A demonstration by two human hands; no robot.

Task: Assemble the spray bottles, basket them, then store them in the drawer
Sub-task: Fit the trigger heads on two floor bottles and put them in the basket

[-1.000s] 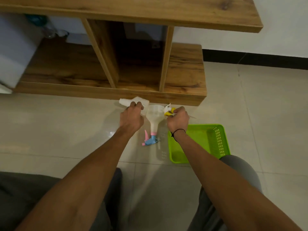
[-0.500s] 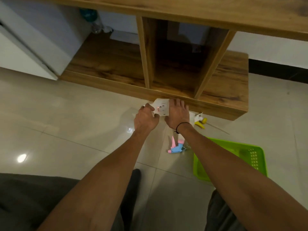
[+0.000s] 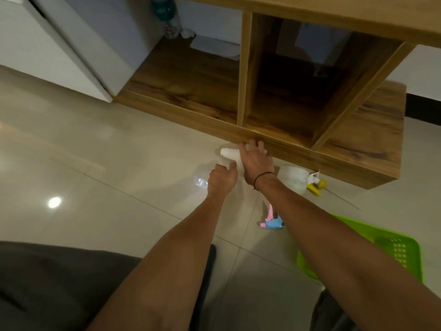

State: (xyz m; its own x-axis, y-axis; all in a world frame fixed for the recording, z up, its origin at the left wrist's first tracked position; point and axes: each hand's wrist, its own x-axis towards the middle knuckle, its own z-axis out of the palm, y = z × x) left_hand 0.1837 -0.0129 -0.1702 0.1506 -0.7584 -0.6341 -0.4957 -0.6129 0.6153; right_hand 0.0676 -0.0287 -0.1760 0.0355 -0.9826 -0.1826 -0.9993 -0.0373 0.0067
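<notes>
A white bottle (image 3: pixel 229 152) without a spray head lies on the tiled floor against the wooden shelf unit's base, its neck pointing left. My right hand (image 3: pixel 256 163) covers its body with the fingers wrapped over it. My left hand (image 3: pixel 222 179) is curled just below it, thumb toward the bottle; whether it grips anything is hidden. A second white bottle (image 3: pixel 292 176) lies to the right beside a yellow and white spray head (image 3: pixel 316 185). A pink and blue spray head (image 3: pixel 272 222) pokes out from under my right forearm. The green basket (image 3: pixel 403 254) stands at the right.
The low wooden shelf unit (image 3: pixel 298 149) with open compartments runs across the back. A white cabinet (image 3: pixel 59 44) stands at the far left, with a glass (image 3: pixel 168 17) behind it. My dark trouser leg (image 3: pixel 59 283) fills the lower left.
My right hand has slid further over the white bottle, whose neck now points left. My left hand has drawn back below it. The view has shifted closer and leftward.
</notes>
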